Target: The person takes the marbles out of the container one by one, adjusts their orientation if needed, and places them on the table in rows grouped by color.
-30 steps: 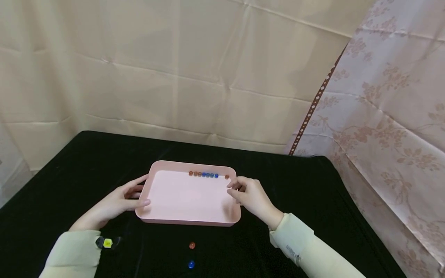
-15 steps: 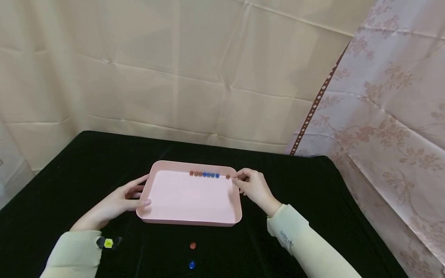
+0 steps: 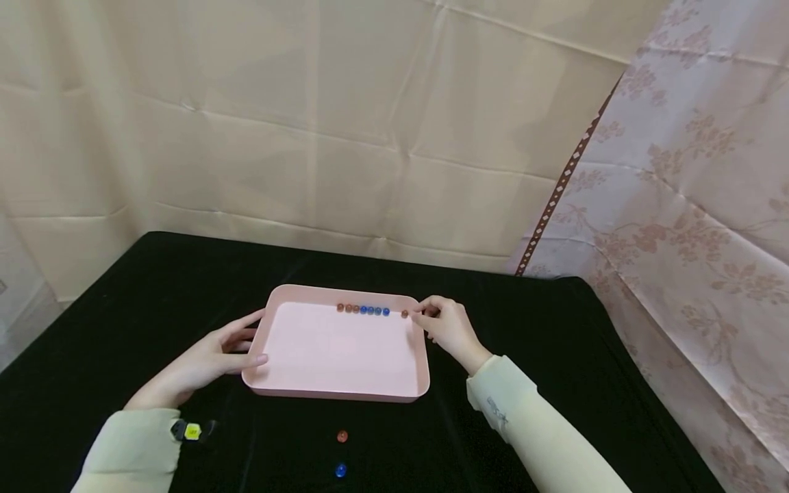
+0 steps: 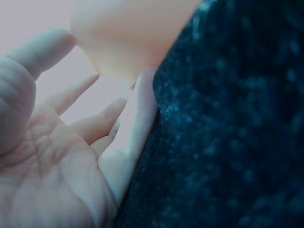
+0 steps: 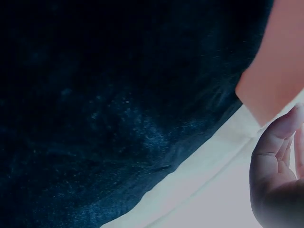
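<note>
Black cloth (image 3: 203, 274) bore pink tray (image 3: 339, 349). Your left hand (image 3: 212, 354) clamped its left wall; your right hand (image 3: 453, 332) at far right corner, couldn't tell if fingers pinched anything. Marble row (image 3: 364, 310) lined far side inside; brown marble (image 3: 404, 314) beside right hand.

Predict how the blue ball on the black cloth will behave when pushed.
The blue ball looks round, so it would probably roll readily. Its glossy highlight suggests a hard, smooth surface, perhaps slippery to pinch. The black cloth beneath looks fuzzy, which may slow it somewhat.
</note>
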Action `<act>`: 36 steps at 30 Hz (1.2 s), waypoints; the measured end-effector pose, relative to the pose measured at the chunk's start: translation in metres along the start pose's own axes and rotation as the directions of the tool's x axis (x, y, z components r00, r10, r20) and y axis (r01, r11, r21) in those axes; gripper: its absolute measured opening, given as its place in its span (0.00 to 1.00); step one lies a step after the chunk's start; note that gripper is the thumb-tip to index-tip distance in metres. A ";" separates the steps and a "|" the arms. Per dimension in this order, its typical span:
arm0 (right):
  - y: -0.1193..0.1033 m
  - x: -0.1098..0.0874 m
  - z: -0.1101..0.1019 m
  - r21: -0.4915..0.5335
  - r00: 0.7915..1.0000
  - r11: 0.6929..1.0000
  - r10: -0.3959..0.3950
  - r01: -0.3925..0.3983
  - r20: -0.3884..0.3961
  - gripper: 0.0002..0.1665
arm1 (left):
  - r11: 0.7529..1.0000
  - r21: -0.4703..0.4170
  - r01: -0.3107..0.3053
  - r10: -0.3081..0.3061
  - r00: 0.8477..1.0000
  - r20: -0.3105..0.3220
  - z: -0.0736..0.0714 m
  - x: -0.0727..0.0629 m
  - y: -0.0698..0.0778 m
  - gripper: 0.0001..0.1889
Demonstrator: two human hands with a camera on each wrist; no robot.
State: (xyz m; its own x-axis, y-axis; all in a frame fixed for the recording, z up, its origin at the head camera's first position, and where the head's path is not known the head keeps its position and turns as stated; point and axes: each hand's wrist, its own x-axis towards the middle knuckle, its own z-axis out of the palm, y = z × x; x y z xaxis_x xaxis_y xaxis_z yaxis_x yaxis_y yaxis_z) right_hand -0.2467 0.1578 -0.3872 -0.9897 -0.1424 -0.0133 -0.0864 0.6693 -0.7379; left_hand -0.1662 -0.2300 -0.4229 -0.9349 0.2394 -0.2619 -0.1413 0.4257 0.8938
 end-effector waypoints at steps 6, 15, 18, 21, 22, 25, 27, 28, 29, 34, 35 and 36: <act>0.005 0.006 0.003 -0.051 1.000 0.999 0.011 -0.011 -0.003 0.07 | 1.000 0.001 0.000 0.000 1.000 0.000 0.001 0.000 0.001 0.46; 0.007 0.013 0.010 -0.167 0.998 0.985 -0.051 0.045 -0.032 0.07 | 1.000 -0.013 -0.013 0.013 1.000 -0.002 0.000 -0.004 0.000 0.45; 0.007 0.014 0.011 -0.190 0.999 0.981 -0.044 0.037 -0.031 0.07 | 1.000 -0.010 -0.010 0.010 1.000 -0.004 0.000 -0.004 0.000 0.45; 0.006 0.014 0.012 -0.208 1.000 0.978 -0.022 0.018 -0.019 0.08 | 1.000 -0.004 -0.008 0.008 1.000 -0.004 0.000 -0.003 0.000 0.46; 0.006 0.015 0.012 -0.213 1.000 0.977 -0.014 0.011 -0.012 0.09 | 1.000 -0.003 -0.006 0.006 1.000 -0.003 0.000 -0.003 0.000 0.46; 0.006 0.016 0.014 -0.231 1.000 0.973 0.009 -0.008 0.005 0.10 | 1.000 -0.002 -0.002 0.002 1.000 0.000 0.000 -0.003 0.001 0.46; 0.006 0.017 0.014 -0.241 1.000 0.970 0.021 -0.017 0.012 0.10 | 1.000 0.001 0.000 0.000 1.000 0.002 0.001 -0.003 0.001 0.46; 0.006 0.018 0.015 -0.245 1.000 0.969 0.026 -0.022 0.014 0.09 | 1.000 0.001 0.000 0.000 1.000 0.002 0.001 -0.003 0.002 0.46; 0.005 0.019 0.015 -0.248 0.999 0.968 0.032 -0.027 0.013 0.09 | 1.000 0.001 0.000 0.000 1.000 0.002 0.001 -0.003 0.002 0.46; 0.005 0.022 0.019 -0.265 0.998 0.963 0.059 -0.052 0.017 0.10 | 1.000 0.004 -0.002 0.002 1.000 0.000 0.001 -0.002 0.002 0.46; 0.005 0.022 0.020 -0.271 0.998 0.961 0.062 -0.056 0.014 0.11 | 1.000 0.005 -0.002 0.002 1.000 0.000 0.001 -0.002 0.001 0.46; 0.005 0.023 0.021 -0.276 0.998 0.959 0.066 -0.060 0.011 0.11 | 1.000 0.006 -0.002 0.002 1.000 -0.001 0.001 -0.002 0.001 0.46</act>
State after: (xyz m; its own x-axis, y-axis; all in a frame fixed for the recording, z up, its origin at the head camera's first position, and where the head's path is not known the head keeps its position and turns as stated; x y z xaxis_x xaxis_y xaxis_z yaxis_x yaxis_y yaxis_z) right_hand -0.2672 0.1428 -0.4049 -0.9919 -0.1062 -0.0697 -0.0546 0.8518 -0.5210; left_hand -0.1643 -0.2291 -0.4214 -0.9356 0.2392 -0.2598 -0.1378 0.4300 0.8922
